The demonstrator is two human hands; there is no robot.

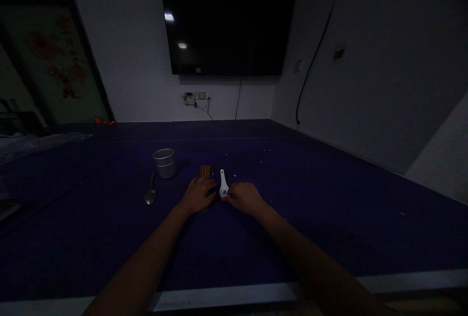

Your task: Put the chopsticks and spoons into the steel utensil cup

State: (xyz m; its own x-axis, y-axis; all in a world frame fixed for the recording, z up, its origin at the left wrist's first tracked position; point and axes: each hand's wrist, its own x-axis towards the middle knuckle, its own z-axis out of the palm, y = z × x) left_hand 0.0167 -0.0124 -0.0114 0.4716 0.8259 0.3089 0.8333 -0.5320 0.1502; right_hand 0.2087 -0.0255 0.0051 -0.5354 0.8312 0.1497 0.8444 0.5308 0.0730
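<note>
A row of wooden chopsticks (pixel 205 170) lies side by side on the purple tabletop, pointing away from me. My left hand (pixel 198 194) rests across their middle, fingers stretched to the right and thumb apart. Just right of the chopsticks a thin dark piece with a shiny edge (pixel 213 172) shows partly; its kind is hidden by my fingers. A white soup spoon (pixel 223 180) with a blue pattern in its bowl lies with its handle away from me. My right hand (pixel 244 197) has curled fingers closed at the right rim of the spoon's bowl.
Left of the hands stand a metal cup (pixel 165 166) and a metal spoon (pixel 150 195). Clear plastic wrap (pixel 44 144) lies at the far left of the purple table (pixel 329 218). Small white scraps dot the surface. A television (pixel 230 28) hangs on the wall beyond.
</note>
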